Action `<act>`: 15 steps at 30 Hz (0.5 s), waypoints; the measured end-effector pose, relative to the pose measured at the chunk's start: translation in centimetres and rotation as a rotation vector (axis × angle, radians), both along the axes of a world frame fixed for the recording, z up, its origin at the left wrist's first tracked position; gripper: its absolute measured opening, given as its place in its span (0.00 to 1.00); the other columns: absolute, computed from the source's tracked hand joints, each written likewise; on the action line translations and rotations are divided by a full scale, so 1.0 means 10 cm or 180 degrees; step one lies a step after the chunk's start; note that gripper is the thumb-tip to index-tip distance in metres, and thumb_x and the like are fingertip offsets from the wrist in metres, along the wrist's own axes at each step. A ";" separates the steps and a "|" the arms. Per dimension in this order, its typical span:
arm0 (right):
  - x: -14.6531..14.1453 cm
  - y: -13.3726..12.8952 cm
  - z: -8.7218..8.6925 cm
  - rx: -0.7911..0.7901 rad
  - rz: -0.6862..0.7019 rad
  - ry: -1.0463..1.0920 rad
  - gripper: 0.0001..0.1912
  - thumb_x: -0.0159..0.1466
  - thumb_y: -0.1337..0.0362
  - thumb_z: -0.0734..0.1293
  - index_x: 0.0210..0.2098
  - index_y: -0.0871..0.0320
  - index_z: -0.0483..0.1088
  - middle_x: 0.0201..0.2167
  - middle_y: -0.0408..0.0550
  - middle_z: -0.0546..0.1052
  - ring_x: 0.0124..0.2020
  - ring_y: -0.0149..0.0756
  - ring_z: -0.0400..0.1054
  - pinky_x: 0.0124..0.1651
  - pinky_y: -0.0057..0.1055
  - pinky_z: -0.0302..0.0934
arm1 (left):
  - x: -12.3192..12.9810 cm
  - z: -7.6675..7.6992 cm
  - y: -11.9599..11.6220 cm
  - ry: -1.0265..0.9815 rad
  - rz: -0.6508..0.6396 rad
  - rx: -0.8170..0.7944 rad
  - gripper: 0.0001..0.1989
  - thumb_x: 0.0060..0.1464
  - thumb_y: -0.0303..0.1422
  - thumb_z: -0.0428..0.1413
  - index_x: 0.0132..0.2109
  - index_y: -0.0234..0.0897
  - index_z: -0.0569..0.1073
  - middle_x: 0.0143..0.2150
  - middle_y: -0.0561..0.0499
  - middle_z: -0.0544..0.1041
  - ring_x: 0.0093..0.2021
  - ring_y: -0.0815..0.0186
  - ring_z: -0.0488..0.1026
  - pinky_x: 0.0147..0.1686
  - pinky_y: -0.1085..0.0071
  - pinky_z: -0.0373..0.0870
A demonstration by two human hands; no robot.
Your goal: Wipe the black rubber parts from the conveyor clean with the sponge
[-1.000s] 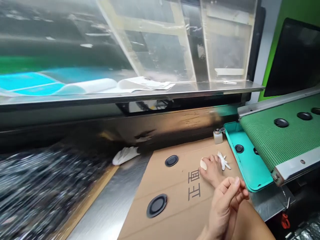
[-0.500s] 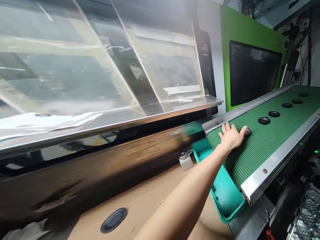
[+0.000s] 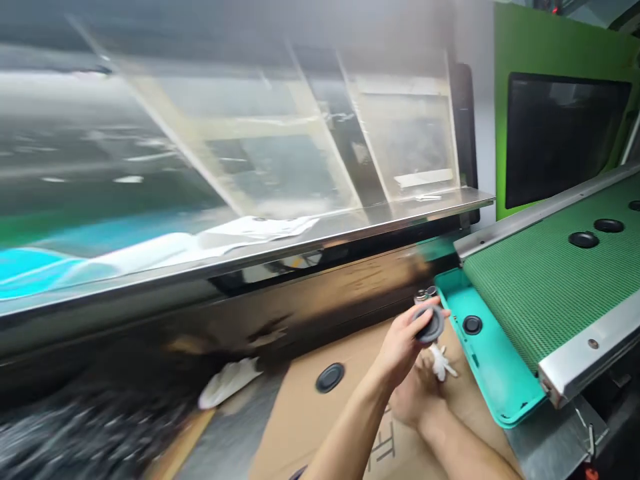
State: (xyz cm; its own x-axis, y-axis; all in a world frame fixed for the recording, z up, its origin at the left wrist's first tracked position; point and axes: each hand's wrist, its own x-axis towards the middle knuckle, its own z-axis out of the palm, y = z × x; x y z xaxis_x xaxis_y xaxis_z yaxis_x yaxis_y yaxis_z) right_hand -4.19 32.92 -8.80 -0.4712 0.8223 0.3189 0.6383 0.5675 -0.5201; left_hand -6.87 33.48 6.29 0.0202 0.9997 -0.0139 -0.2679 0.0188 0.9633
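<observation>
My left hand (image 3: 404, 340) is closed on a dark round rubber disc (image 3: 434, 328) with a raised ring, held up above the cardboard with its face tilted toward me. Just below it, my right hand (image 3: 414, 393) has its fingers closed round a white cloth (image 3: 441, 362), whose crumpled end pokes out beside the disc. A similar black disc (image 3: 330, 378) lies flat on the cardboard (image 3: 295, 417) to the left. Another small black disc (image 3: 473, 325) sits in the teal tray (image 3: 493, 373) right of my hands. Part of a further dark disc shows at the bottom edge.
A green conveyor belt (image 3: 530, 287) with metal side rails carries several black discs (image 3: 583, 239). Behind my left hand stands a small bottle with a metal top (image 3: 423, 295). A metal ledge (image 3: 380, 217) runs below clear panels. A white glove (image 3: 230, 381) lies at left.
My left hand has come back from the belt to above the cardboard, now with a disc in it. My right hand with the white cloth has come into view. The view has turned left.
</observation>
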 end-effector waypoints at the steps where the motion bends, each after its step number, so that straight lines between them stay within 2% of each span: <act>1: 0.01 -0.01 0.01 -0.0021 -0.0020 -0.0034 0.15 0.64 0.63 0.67 0.49 0.60 0.74 0.48 0.58 0.74 0.51 0.51 0.66 0.56 0.51 0.60 | -0.28 -0.16 -0.17 -0.0160 0.0271 -0.0238 0.26 0.51 0.38 0.66 0.55 0.32 0.74 0.43 0.39 0.81 0.27 0.70 0.70 0.24 0.76 0.63; 4: 0.08 0.05 0.03 0.0007 -0.0157 0.0152 0.18 0.63 0.64 0.66 0.53 0.57 0.73 0.46 0.55 0.75 0.50 0.50 0.65 0.56 0.48 0.58 | -0.92 -0.66 -0.62 -0.0608 0.1103 -0.0553 0.17 0.54 0.32 0.63 0.50 0.32 0.74 0.43 0.40 0.82 0.30 0.67 0.76 0.26 0.74 0.70; 6: 0.10 0.08 0.05 0.0092 -0.0258 0.0532 0.19 0.66 0.62 0.64 0.56 0.56 0.72 0.47 0.54 0.75 0.50 0.47 0.65 0.57 0.44 0.58 | -1.13 -0.95 -0.80 -0.0907 0.1411 -0.0618 0.11 0.56 0.28 0.60 0.47 0.32 0.73 0.45 0.39 0.81 0.35 0.62 0.80 0.32 0.68 0.76; 8: 0.06 0.04 0.07 0.0194 -0.0154 0.0874 0.19 0.67 0.59 0.64 0.57 0.55 0.71 0.49 0.53 0.75 0.51 0.45 0.66 0.57 0.42 0.59 | -1.22 -1.17 -0.87 -0.1200 0.1530 -0.0641 0.08 0.58 0.26 0.58 0.46 0.33 0.73 0.45 0.39 0.81 0.39 0.59 0.81 0.37 0.64 0.79; 11: -0.08 -0.20 0.06 0.0357 0.0384 0.0943 0.19 0.67 0.59 0.65 0.56 0.54 0.72 0.50 0.53 0.74 0.51 0.43 0.65 0.54 0.38 0.62 | -1.23 -1.34 -0.86 -0.1821 0.1328 -0.0682 0.08 0.62 0.32 0.56 0.45 0.31 0.74 0.44 0.39 0.81 0.43 0.58 0.80 0.46 0.60 0.78; 13: -0.18 -0.39 0.04 0.0482 0.0640 0.0704 0.19 0.67 0.61 0.65 0.57 0.53 0.71 0.52 0.54 0.73 0.51 0.44 0.65 0.53 0.38 0.64 | -1.21 -1.37 -0.86 -0.2277 0.0979 -0.0726 0.15 0.64 0.39 0.53 0.45 0.29 0.75 0.46 0.37 0.80 0.49 0.54 0.78 0.54 0.56 0.74; 15: -0.25 -0.51 0.02 0.0609 0.0727 0.0431 0.21 0.68 0.63 0.63 0.60 0.52 0.70 0.55 0.54 0.71 0.52 0.45 0.64 0.54 0.40 0.64 | -1.20 -1.38 -0.88 -0.2546 0.0743 -0.0782 0.18 0.65 0.41 0.50 0.44 0.28 0.76 0.49 0.35 0.79 0.54 0.51 0.76 0.59 0.55 0.70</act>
State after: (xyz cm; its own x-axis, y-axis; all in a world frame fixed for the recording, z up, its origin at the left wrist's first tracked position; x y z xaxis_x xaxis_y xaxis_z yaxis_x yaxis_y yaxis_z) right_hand -6.69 27.81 -8.59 -0.5793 0.6193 0.5300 0.4155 0.7837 -0.4617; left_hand -18.86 24.64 -7.51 -0.0892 0.9501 -0.2991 -0.8858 0.0616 0.4599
